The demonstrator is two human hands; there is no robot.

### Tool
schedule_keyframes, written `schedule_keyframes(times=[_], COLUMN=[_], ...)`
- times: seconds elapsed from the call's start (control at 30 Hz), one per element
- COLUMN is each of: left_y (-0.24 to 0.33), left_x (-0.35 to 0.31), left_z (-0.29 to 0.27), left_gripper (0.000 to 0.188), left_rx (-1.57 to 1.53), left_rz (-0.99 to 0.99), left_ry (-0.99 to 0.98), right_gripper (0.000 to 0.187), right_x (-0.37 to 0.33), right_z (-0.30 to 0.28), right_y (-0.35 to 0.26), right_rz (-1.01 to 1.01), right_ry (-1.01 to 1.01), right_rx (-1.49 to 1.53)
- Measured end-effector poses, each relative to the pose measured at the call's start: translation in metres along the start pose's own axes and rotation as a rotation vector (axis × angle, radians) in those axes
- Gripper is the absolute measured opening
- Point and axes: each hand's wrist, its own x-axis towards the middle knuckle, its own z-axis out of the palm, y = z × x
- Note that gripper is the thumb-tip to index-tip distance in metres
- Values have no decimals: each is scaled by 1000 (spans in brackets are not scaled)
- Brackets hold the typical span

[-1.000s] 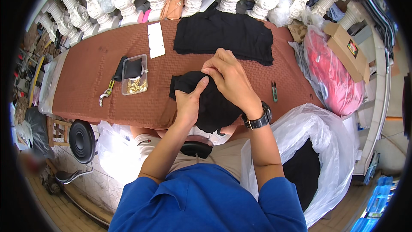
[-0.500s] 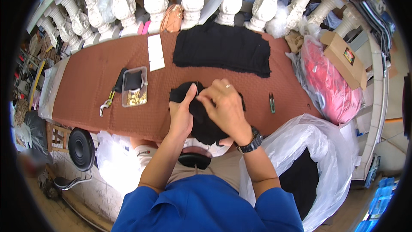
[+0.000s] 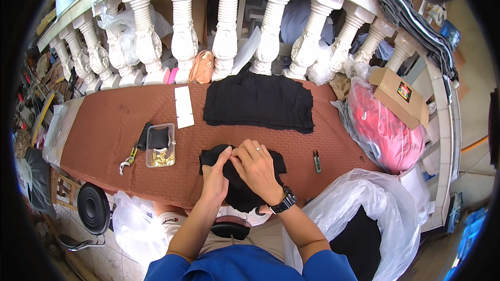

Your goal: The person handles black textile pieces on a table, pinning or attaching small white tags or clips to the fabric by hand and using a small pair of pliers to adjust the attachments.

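Observation:
A piece of black cloth (image 3: 242, 192) lies gathered at the table's near edge, under both hands. My left hand (image 3: 214, 181) grips its left part, thumb pointing up along the fabric. Just beside that thumb tip, my right hand (image 3: 259, 170) has thumb and forefinger pinched together. A thin, upright needle-like sliver (image 3: 229, 145) shows between the two hands' fingertips. What exactly the right fingertips hold is too small to tell. Beyond the hands lies a folded stack of black fabric (image 3: 258, 103). Small green-handled thread snips (image 3: 317, 161) rest to the right.
A clear plastic box (image 3: 161, 145) with gold-coloured pieces stands left, beside a yellow cutter (image 3: 130, 157). Behind it lies a white card (image 3: 184, 106). An open plastic bag (image 3: 390, 198) with black cloth is at my right; a bag of red material (image 3: 388, 135) and cardboard box (image 3: 398, 96) lie beyond.
The view has tilted up, so the table sits lower in the picture. My right fingertips have come up closer to the left thumb tip. The left hand still grips the black cloth.

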Motion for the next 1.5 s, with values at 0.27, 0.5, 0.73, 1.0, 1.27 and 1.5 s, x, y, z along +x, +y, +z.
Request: schedule_keyframes(times=[0.27,0.5,0.73,1.0,1.27,1.5], left_y=[-1,-5,-6,-8,-9,-9], left_x=[4,3,1,-3,-1,-4], left_z=[-13,-19,-17,-22,-22,-19], left_gripper=[16,15,10,9,12,16], left_rx=[41,127,176,255,259,283], left_rz=[38,50,111,130,140,131], left_ry=[-31,-83,-104,-90,-68,-54], right_gripper=[13,12,16,16,14,11], right_x=[4,13,10,3,1,-12], right_z=[-4,-14,-12,0,6,14], right_y=[-1,23,28,37,40,47], right_rz=[321,480,454,525,684,517], right_ry=[-124,-332,-329,-408,-352,-307], right_rx=[394,611,636,687,1023,927])
